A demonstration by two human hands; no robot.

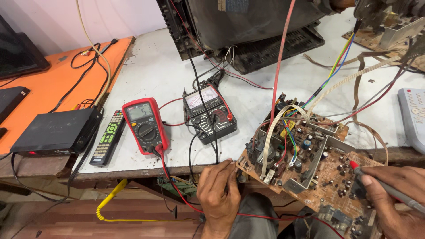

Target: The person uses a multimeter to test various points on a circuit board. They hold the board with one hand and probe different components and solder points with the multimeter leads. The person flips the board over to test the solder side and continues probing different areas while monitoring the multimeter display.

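On the white worktable [146, 66], the red digital multimeter [145, 126] lies near the front edge between the black remote control [107, 137] on its left and the black analogue meter [209, 114] on its right, while the brown circuit board [310, 163] overhangs the front edge further right, before the dark television chassis [248, 31] at the back edge.

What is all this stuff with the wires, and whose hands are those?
The camera sits on a person's head and looks down at their own two hands. The left hand steadies the corner of a brown circuit board full of small parts. The right hand holds a red-tipped probe against that board. On the white table lie a red digital meter, a black meter with a needle dial, a remote control and a black box. Behind stands an opened old television.
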